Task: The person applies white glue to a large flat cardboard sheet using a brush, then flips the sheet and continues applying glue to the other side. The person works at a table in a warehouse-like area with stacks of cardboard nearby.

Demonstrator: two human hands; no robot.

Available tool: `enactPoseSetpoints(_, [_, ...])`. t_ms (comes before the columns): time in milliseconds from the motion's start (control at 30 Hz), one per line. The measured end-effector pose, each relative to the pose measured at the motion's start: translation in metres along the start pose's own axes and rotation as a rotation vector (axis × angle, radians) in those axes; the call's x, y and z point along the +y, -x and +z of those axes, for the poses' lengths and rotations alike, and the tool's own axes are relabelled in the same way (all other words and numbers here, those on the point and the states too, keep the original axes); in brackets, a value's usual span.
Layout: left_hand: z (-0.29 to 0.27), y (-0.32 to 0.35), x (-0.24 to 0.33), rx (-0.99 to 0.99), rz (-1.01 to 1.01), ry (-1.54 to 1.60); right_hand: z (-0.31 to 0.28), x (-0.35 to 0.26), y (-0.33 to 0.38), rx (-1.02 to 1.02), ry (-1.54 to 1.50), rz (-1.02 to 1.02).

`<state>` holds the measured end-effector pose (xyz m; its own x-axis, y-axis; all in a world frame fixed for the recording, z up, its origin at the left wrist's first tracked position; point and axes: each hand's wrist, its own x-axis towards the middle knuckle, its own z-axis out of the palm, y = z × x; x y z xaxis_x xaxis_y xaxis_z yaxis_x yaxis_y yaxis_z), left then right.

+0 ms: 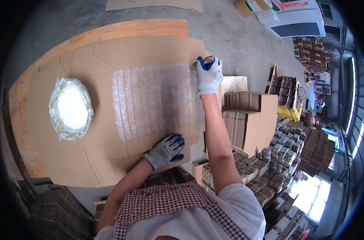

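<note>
A large flat sheet of brown cardboard (pixel 98 96) lies before me on a wooden board. Glossy, whitish streaks (pixel 154 100) run across its middle in parallel bands. My right hand (pixel 210 76), in a white glove with blue finger pads, is closed at the sheet's far right edge around a small dark and brownish object (pixel 207 61), mostly hidden by the fingers. My left hand (pixel 167 152), in a matching glove, rests on the near edge of the cardboard with its fingers stretched out. On the left stands a round container (pixel 72 110) wrapped in clear plastic, with bright white contents.
The wooden board (pixel 150 28) shows past the sheet's far edge. To the right, stacked cardboard pieces (pixel 250 124) stand close by my right arm, with many bundled stacks (pixel 290 140) beyond. A drum (pixel 252 6) and a white vehicle (pixel 298 22) are at the far right.
</note>
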<state>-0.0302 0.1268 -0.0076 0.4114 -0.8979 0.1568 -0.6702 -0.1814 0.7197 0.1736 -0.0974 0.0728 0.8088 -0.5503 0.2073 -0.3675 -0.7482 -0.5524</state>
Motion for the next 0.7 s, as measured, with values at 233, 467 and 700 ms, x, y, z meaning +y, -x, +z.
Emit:
enactPoseSetpoints(233, [0.003, 0.001, 0.0, 0.042, 0.01, 0.0, -0.011, 0.017, 0.027, -0.163, -0.14, 0.164])
enactPoseSetpoints(467, [-0.006, -0.002, 0.004, 0.028, 0.034, -0.038, -0.016, 0.041, 0.053, -0.151, -0.214, 0.045])
enactPoseSetpoints(700, [-0.003, -0.001, 0.001, 0.018, 0.037, -0.062, -0.034, 0.027, 0.07, -0.134, -0.29, -0.055])
